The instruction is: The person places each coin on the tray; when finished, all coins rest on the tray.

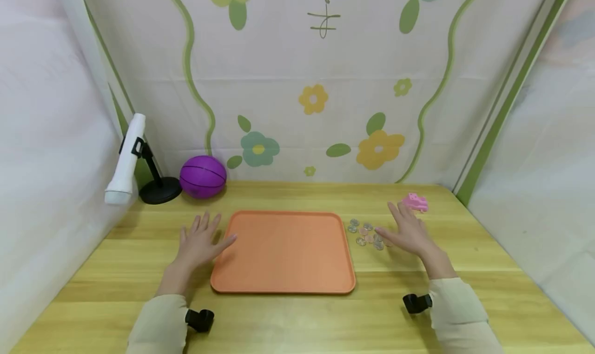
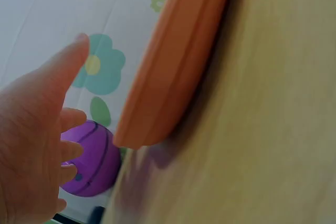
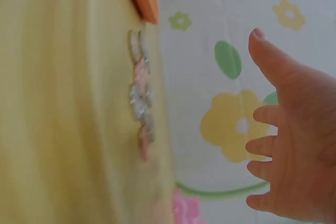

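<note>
Left hand (image 1: 201, 239) spread flat beside smooth orange plastic tray (image 1: 283, 250), long axis left-right on wooden bench (image 1: 297, 323). Right hand (image 1: 409, 232) spread, fingers relaxed, over small flat, possibly glittery discs (image 1: 367, 233).

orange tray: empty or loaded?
Empty. The head view shows the orange tray with a bare floor; the coins lie on the table beside it.

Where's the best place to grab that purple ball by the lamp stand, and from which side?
Probably from above and the front right, fingers spread over the upper half of the purple ball. It is round, with no handle, so a wide cupping hold suits it. The black lamp base crowds its left and the backdrop stands close behind; the left hand is nearest.
</note>
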A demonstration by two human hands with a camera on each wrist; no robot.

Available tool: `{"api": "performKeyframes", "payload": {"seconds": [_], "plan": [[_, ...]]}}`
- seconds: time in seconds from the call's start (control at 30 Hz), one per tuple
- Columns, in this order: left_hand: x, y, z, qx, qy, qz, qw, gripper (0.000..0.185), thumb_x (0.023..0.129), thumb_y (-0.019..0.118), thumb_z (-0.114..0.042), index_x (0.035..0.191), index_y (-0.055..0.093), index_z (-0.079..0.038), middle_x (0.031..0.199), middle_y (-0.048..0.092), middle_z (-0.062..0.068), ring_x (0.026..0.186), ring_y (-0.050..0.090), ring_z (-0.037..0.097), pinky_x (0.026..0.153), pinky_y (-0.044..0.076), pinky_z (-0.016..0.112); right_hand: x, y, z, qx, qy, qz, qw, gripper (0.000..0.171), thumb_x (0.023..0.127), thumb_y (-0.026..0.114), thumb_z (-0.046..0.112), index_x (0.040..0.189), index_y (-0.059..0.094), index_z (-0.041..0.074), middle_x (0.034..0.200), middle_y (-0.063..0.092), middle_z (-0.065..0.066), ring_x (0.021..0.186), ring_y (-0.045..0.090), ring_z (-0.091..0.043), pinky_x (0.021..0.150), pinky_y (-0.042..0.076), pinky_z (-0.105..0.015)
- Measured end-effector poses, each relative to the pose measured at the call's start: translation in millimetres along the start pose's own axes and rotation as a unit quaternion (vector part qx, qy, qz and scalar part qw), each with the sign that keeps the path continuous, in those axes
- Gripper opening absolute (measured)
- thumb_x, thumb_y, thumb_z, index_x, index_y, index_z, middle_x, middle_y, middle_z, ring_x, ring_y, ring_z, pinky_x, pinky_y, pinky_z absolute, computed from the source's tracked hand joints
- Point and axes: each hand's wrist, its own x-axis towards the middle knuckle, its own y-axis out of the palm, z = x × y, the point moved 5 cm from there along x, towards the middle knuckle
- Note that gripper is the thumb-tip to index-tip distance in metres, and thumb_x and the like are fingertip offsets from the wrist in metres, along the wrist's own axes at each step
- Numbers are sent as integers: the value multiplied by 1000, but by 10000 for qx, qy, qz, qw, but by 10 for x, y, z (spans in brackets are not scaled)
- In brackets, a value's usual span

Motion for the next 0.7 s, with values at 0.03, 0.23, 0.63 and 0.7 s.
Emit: {"api": "performKeyframes", "payload": {"seconds": [0.03,0.23,0.63,0.7], "plan": [[4,21,29,-55,-10,13,10000,85,77,40,-64,138,21,-7,139,8,25,124,1,42,89,-6,63,-12,29,-46,97,11,19,10000,84,81,49,50,137,13,-1,136,6,-30,121,7,-48,89,5,-65],[23,139,183,-588,-17,20,9983,78,80,44,-58,137,25,-8,138,13,24,124,6,43,89,-1,64,-70,194,-277,822,20,84,9966,79,82,53,42,134,18,-6,133,17,-31,118,17,-48,92,14,-59],[-7,239,281,-1386,392,66,9896,52,86,49,-35,130,41,-8,133,24,28,123,11,43,90,-2,62,-112,441,-567,2221,450,-211,9738,56,82,59,26,122,41,-10,123,40,-27,114,33,-41,94,24,-48],[-19,244,283,-1367,441,113,9896,51,86,50,-34,129,42,-8,133,23,28,123,12,42,90,-2,62,-123,481,-607,2237,480,-344,9729,54,82,60,25,120,44,-9,122,41,-26,115,33,-40,95,24,-48]]}}
